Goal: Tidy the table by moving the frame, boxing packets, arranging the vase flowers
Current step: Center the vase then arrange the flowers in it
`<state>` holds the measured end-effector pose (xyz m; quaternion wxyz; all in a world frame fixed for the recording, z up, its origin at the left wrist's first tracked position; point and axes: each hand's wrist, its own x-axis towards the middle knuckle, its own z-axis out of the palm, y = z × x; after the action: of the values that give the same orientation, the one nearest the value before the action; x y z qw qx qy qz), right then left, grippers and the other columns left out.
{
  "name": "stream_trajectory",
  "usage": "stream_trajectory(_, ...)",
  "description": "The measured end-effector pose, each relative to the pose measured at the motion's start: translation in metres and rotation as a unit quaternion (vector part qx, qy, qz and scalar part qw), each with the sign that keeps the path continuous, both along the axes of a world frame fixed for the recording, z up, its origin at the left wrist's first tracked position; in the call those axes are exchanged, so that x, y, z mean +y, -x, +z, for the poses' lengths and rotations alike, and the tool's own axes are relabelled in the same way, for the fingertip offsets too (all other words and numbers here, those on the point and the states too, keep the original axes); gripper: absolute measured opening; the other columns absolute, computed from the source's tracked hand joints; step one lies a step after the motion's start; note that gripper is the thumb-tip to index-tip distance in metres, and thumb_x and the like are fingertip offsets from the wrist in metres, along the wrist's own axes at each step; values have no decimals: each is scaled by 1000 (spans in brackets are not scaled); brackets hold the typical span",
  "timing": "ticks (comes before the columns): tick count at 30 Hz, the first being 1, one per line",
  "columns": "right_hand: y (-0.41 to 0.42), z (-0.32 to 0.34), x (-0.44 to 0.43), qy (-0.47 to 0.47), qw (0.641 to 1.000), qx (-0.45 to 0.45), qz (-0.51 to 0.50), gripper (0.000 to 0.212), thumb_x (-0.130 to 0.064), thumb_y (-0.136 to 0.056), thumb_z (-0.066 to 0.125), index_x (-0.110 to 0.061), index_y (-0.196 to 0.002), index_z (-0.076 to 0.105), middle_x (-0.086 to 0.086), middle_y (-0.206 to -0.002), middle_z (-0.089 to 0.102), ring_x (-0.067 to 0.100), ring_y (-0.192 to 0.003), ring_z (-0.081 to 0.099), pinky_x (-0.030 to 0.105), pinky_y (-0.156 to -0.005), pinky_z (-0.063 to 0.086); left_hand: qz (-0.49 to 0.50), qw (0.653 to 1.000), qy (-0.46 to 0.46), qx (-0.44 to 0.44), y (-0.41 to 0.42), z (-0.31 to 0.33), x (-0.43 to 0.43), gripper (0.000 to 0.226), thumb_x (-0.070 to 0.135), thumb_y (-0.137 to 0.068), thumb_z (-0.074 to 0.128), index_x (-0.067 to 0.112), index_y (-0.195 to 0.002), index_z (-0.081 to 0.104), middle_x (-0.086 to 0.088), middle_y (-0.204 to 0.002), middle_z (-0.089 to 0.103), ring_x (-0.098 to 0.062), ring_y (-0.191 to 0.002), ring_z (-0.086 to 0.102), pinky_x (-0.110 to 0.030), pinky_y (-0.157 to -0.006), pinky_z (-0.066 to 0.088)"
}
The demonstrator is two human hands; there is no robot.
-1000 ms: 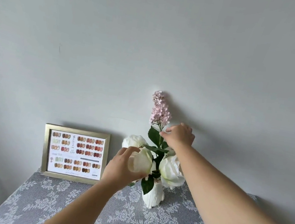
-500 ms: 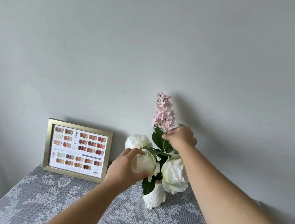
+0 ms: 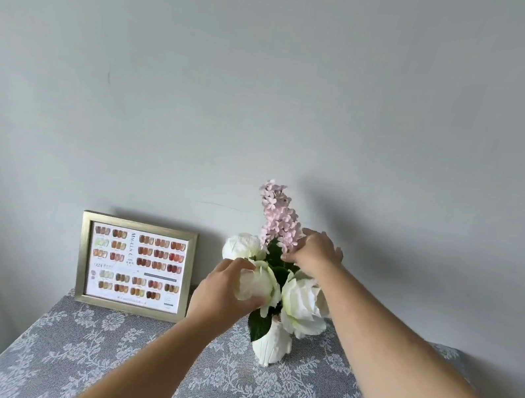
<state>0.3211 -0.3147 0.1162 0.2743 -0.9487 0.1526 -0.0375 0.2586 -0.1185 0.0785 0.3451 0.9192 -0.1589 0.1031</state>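
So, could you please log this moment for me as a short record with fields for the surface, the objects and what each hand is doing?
surface: table under a grey lace-pattern cloth, against a plain wall
frame: gold frame upright at the back left, by the wall
vase: white vase right of the frame
flowers: white roses, pink sprig
left hand: left hand cups the front white rose
right hand: right hand pinches the pink sprig near its base
packets: none in view

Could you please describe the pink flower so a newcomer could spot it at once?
At the back of the table stands a white vase right of the frame. The pink flower rises tallest from it, a spike of tiny blossoms above round white roses.
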Motion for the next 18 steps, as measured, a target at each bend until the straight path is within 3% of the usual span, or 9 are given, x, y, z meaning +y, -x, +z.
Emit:
stream_trajectory(2,3,1,0,4,1000,3,-24,60,-42,-64,78,-14,-114,58,2,-138,47,23,-133,31,48,-110,17,-7,1000,-9,0,-1,0,2,61,66,-57,66,41,-108,45,15,-113,54,-6,-83,59,-33,-66,57)
stream_trajectory(3,5,4,-1,13,999,1,-30,65,-43,-64,78,-13,-116,55,5,-132,51,24,-130,36,48,-109,19,-9,1000,-16,0,-2,0,4,67,70,-55,64,42,-111,42,15,-117,51,-7,-88,58,-33,-69,57)
stream_trajectory(8,20,31,-18,-47,998,-19,34,41,-41,-65,77,-25,-102,66,-1,-131,52,24,-117,47,45,-104,29,3,1000,-26,2,-18,7,11,95,89,-46,46,36,-124,32,3,-132,38,-17,-116,45,-42,-94,49)
stream_trajectory(12,41,36,-43,-139,987,-62,43,44,-52,-77,63,-29,-114,59,-1,-132,52,16,-97,56,33,-90,39,-26,998,33,48,-36,14,14,100,82,-47,57,33,-130,30,-1,-141,31,-21,-127,35,-46,-102,37)
stream_trajectory(15,60,20,-55,-185,979,-79,24,44,-56,-83,50,-30,-118,55,-5,-127,54,12,-98,53,36,-90,44,-55,989,49,129,-49,16,13,110,67,-49,71,32,-140,20,-5,-151,17,-27,-135,23,-50,-108,30)
stream_trajectory(18,72,2,-60,-274,961,-38,20,36,-51,-86,49,-34,-117,54,-5,-107,60,13,-85,60,40,-74,57,-80,962,103,242,-59,16,14,114,52,-54,78,31,-144,13,-14,-153,10,-36,-136,22,-55,-107,31)
